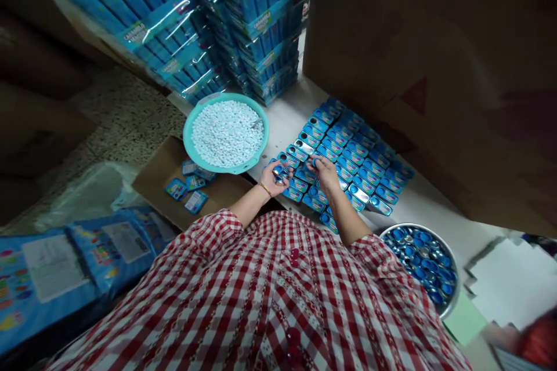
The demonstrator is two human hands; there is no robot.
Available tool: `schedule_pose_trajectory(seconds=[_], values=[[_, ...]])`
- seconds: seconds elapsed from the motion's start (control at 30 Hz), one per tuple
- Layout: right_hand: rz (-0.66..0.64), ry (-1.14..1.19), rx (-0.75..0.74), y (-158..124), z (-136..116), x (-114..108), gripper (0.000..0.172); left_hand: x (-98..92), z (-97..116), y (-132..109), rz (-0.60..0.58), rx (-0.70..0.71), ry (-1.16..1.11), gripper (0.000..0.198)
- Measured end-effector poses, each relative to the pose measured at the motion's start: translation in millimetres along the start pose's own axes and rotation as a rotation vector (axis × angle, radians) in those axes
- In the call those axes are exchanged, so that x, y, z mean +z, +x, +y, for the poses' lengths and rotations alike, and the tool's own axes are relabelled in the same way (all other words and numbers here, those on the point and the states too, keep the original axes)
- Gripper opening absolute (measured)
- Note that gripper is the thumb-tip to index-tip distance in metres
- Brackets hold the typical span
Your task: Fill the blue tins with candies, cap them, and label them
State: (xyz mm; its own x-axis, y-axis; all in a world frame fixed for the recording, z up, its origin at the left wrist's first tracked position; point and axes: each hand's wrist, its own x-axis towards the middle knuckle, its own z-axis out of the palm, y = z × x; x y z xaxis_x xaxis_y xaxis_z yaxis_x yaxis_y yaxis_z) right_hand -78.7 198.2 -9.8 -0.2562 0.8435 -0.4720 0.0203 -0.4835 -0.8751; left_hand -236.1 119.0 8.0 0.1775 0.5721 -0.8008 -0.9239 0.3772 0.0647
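My left hand, palm up with its fingers curled, holds several small round blue-and-silver caps. Just to its right, my right hand pinches a blue cap above the rows of small blue tins. Some tins at the near left side show dark round openings, while many others have a blue round top. Part of the rows is hidden under my right hand and forearm. To the right of my sleeve, a round metal bowl contains many similar blue caps.
Left of the tins, a turquoise basin holds white candies and a scoop. Below it, an open carton contains blue packets. Wrapped blue boxes stack behind; a large cardboard box stands right. Blue packages lie lower left.
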Motion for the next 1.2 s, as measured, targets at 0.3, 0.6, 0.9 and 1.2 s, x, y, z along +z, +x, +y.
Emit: schedule_pose_trajectory(seconds=[0.3, 0.6, 0.9, 1.2], values=[[0.09, -0.678, -0.153, 63, -38, 19, 0.019, -16.1, 19, -12, 0.006, 0.076, -0.021, 0.017], [0.003, -1.553, 0.024, 141, -72, 60, 0.045, -15.4, 26, -18, 0.062, 0.173, 0.049, 0.029], [-0.012, -1.441, -0.33, 92, -62, 56, 0.035, -5.5, 42, 1, 0.061, 0.212, 0.12, 0.033], [-0.496, -0.997, -0.584, 20, -24, 72, 0.012, 0.5, 23, 22, 0.124, 0.141, 0.131, 0.044]])
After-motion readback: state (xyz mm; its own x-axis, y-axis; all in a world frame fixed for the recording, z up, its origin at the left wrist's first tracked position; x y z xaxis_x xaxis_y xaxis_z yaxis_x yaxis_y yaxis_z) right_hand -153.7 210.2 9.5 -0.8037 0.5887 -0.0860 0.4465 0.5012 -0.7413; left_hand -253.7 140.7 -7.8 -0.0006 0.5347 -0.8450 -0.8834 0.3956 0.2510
